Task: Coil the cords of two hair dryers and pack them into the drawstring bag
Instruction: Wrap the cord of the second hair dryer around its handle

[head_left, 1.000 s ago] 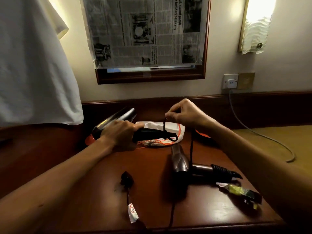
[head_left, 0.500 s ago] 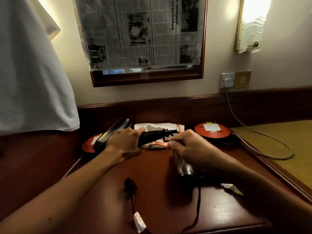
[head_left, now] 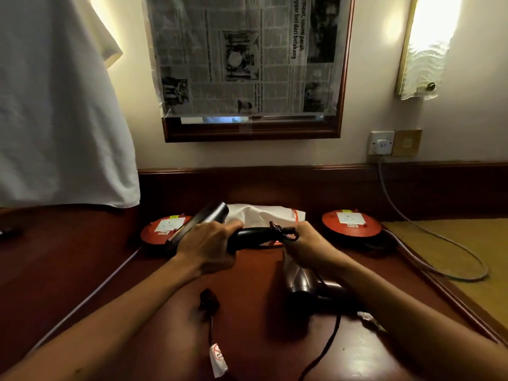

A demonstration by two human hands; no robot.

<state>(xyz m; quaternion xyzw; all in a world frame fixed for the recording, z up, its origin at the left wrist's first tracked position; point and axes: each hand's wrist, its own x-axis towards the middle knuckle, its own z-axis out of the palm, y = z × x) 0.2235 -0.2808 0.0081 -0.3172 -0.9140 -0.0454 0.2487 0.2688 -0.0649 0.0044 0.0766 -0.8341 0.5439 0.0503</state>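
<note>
My left hand grips a dark hair dryer where the barrel meets the black handle, holding it above the wooden desk. My right hand pinches that dryer's black cord at the end of the handle, where a small loop is wound. A second hair dryer lies on the desk under my right forearm; its black cord trails to the front edge. A black plug with a tagged cord lies in the middle. The white drawstring bag with an orange string lies behind my hands.
Two round red discs sit left and right of the bag. A grey cable runs from the wall socket onto the lower surface at the right. White cloth hangs at the left. A small wrapper lies by my right arm.
My right hand came down from above the handle and now holds the cord low at the handle's end. The cord loop is tighter against the handle. The view has shifted downward.
</note>
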